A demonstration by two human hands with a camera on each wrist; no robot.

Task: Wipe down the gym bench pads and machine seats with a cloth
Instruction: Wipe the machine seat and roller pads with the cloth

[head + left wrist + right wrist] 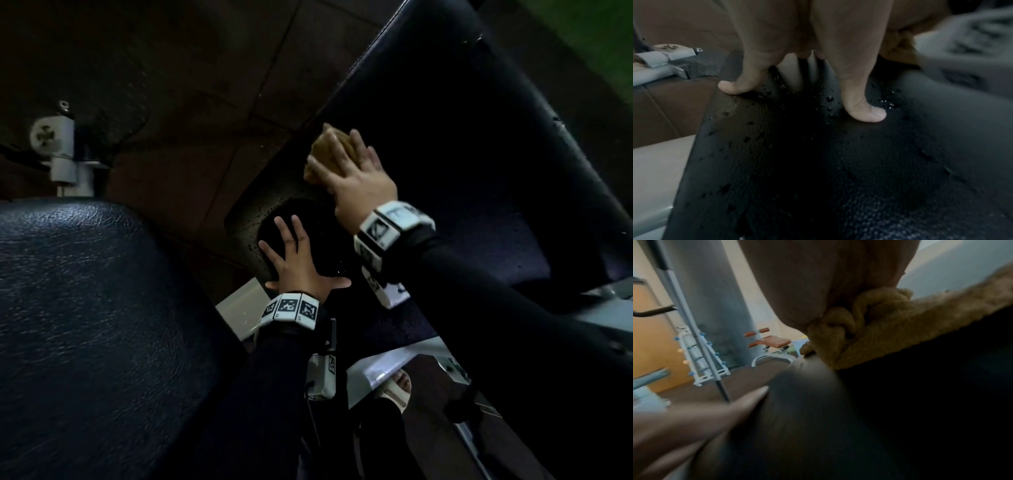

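Wiping in hand, catalogued by view.

Head: right hand (pixel 356 178) is pressed flat, fingers extended, on a tan cloth (pixel 330 150) at the near edge of the black bench pad (pixel 462 164); left hand (pixel 298 260) is splayed flat on the pad, bracing.

Left wrist: droplets (pixel 830 99) are seen beside the fingertips (pixel 869 113); overlapping strokes are advised there.

Right wrist: cloth is bunched under the palm; flattening is advised.
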